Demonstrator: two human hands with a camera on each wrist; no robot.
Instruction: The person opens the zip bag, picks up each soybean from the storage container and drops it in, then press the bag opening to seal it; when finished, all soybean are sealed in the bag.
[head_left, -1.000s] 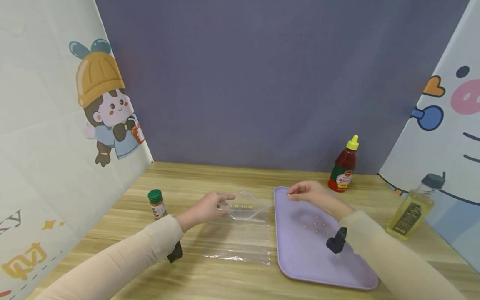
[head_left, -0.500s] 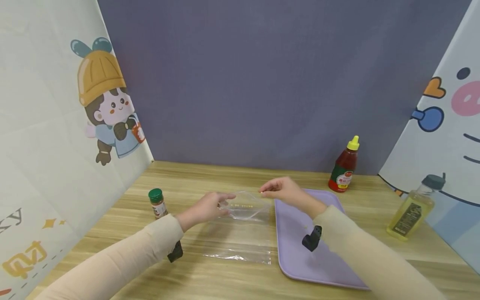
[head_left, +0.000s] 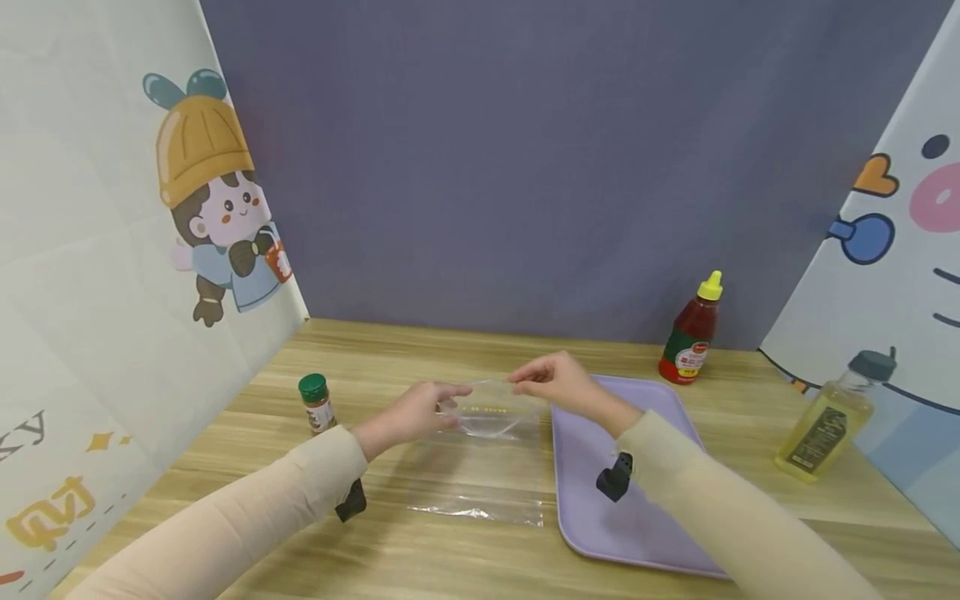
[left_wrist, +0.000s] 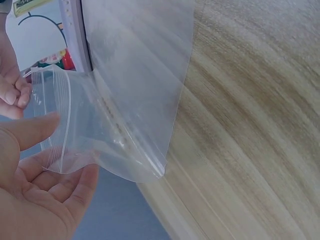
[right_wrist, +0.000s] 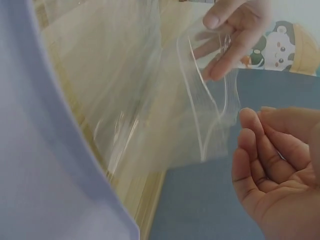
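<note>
A clear zip-top bag [head_left: 480,479] lies on the table with its mouth raised and spread apart. My left hand [head_left: 412,411] holds the left side of that mouth, thumb on one wall and fingers on the other, as the left wrist view shows. Several small yellow kernels [head_left: 487,409] show in a row through the plastic. At the right side of the mouth is my right hand [head_left: 558,383], its thumb and index fingertips [right_wrist: 250,116] pinched together. The kernel seen at those tips half a second ago is hidden now.
A purple tray [head_left: 581,508] lies to the right of the bag, partly under my right arm. Left of the bag stands a green-capped spice jar [head_left: 320,412]. A red sauce bottle [head_left: 687,346] stands at the back right, an oil bottle [head_left: 823,425] at the far right.
My right hand has moved left from over the tray to the bag's mouth, carrying a small yellow kernel. My left hand and the bag have stayed in place.
</note>
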